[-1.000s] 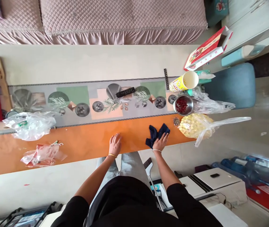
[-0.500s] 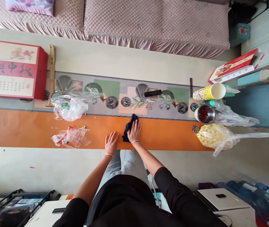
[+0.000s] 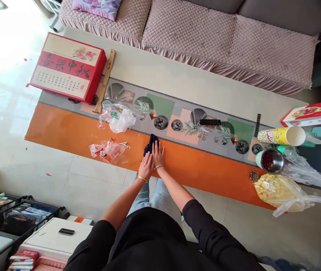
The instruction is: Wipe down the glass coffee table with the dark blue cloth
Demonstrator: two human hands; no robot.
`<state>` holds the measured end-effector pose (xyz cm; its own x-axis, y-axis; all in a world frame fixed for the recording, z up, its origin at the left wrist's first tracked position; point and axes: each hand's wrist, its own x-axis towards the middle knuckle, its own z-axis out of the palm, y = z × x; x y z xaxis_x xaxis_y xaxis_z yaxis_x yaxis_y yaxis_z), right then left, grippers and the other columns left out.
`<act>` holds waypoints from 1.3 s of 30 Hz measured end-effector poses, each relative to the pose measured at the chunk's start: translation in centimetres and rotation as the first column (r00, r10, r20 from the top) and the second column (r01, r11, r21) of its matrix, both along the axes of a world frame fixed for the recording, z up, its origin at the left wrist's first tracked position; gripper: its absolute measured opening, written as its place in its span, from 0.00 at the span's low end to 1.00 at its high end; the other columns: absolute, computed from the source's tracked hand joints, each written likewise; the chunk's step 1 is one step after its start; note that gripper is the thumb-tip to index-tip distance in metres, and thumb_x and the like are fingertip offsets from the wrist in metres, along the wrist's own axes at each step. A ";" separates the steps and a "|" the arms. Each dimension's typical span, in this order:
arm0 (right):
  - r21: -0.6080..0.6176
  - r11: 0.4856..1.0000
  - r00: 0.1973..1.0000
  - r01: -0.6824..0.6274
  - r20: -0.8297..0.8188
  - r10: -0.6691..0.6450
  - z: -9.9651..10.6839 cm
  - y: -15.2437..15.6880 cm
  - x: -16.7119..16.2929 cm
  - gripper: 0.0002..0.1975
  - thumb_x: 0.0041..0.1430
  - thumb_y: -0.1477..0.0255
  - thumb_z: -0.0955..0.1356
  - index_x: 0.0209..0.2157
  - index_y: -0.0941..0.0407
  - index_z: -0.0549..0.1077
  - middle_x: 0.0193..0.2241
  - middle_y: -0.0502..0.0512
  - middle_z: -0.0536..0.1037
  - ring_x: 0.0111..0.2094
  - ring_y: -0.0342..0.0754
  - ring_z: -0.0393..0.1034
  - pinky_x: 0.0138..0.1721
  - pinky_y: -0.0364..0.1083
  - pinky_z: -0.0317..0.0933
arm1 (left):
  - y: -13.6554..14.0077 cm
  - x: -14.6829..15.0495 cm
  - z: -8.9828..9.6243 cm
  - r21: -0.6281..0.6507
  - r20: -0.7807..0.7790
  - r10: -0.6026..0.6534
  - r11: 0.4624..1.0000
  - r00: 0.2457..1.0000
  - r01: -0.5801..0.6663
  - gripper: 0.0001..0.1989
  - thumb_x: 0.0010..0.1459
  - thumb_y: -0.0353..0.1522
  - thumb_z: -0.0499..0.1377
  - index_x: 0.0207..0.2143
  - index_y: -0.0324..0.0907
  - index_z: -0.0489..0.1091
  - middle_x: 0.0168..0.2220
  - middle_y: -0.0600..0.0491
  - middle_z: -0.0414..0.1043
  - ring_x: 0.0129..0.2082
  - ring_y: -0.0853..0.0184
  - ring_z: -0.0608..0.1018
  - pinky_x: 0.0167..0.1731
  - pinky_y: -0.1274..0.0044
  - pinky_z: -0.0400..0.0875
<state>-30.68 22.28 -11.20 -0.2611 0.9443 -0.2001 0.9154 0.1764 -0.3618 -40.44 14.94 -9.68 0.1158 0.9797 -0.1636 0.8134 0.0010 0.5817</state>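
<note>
Here, right hand (image 3: 158, 155) lay flat, unclenched, on crumpled navy cloth (image 3: 149, 144); left hand (image 3: 146, 166) likewise at its near edge.
Underneath: smooth orange tabletop (image 3: 205, 167); crinkly wrapper (image 3: 111, 151) sat left, patterned runner (image 3: 183, 131) beyond.

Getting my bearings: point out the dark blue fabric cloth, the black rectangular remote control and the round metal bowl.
Dark blue fabric cloth (image 3: 149, 144): head view, exposed folds.
Black rectangular remote control (image 3: 210, 122): head view, middle of upper face.
Round metal bowl (image 3: 278, 161): head view, bare inner wall.
</note>
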 end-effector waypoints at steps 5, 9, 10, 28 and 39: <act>0.014 0.999 0.992 0.031 0.124 -0.033 0.0 -3.0 5.5 0.29 0.70 0.72 0.53 0.70 0.60 0.52 0.71 0.64 0.50 0.72 0.57 0.40 0.69 0.68 0.38 | -1.0 2.8 0.0 -0.015 0.127 -0.206 0.978 0.970 0.210 0.33 0.68 0.40 0.47 0.71 0.36 0.48 0.69 0.39 0.52 0.70 0.57 0.57 0.66 0.61 0.59; 0.046 0.998 0.979 0.048 0.197 -0.056 0.1 -6.4 8.8 0.29 0.70 0.72 0.54 0.70 0.60 0.51 0.71 0.66 0.48 0.73 0.58 0.39 0.68 0.68 0.41 | -2.2 4.4 -0.5 0.008 0.129 -0.335 0.942 0.933 0.337 0.31 0.70 0.42 0.45 0.68 0.35 0.54 0.69 0.39 0.54 0.69 0.57 0.59 0.65 0.63 0.61; 0.044 0.999 0.980 0.026 0.194 -0.034 0.0 -6.9 8.9 0.30 0.69 0.71 0.55 0.70 0.62 0.50 0.71 0.67 0.47 0.73 0.59 0.38 0.68 0.67 0.43 | -2.4 4.2 -0.7 0.014 0.118 -0.351 0.936 0.929 0.352 0.31 0.70 0.43 0.45 0.68 0.34 0.56 0.68 0.39 0.54 0.69 0.57 0.59 0.65 0.63 0.60; 0.088 0.961 0.963 -0.263 0.089 0.255 -0.6 5.8 -6.3 0.32 0.69 0.74 0.57 0.71 0.66 0.46 0.72 0.72 0.39 0.73 0.64 0.34 0.67 0.68 0.43 | 6.8 -6.4 1.2 -0.030 -0.118 0.146 0.988 0.982 -0.150 0.29 0.69 0.39 0.44 0.66 0.34 0.59 0.68 0.40 0.57 0.68 0.56 0.61 0.68 0.61 0.51; 0.127 0.934 0.937 -0.335 -0.062 0.345 -0.7 8.4 -8.6 0.37 0.66 0.71 0.61 0.71 0.67 0.45 0.72 0.71 0.37 0.73 0.66 0.32 0.68 0.67 0.44 | 11.4 -10.3 5.6 -0.039 -0.075 0.413 0.908 0.907 -0.417 0.14 0.66 0.33 0.51 0.46 0.44 0.75 0.43 0.49 0.80 0.39 0.66 0.81 0.42 0.75 0.74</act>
<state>-39.32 30.68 -11.86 -0.5816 0.8111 -0.0622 0.7615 0.5159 -0.3924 -50.77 26.30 -4.12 -0.3120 0.9267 -0.2098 0.7680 0.3759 0.5185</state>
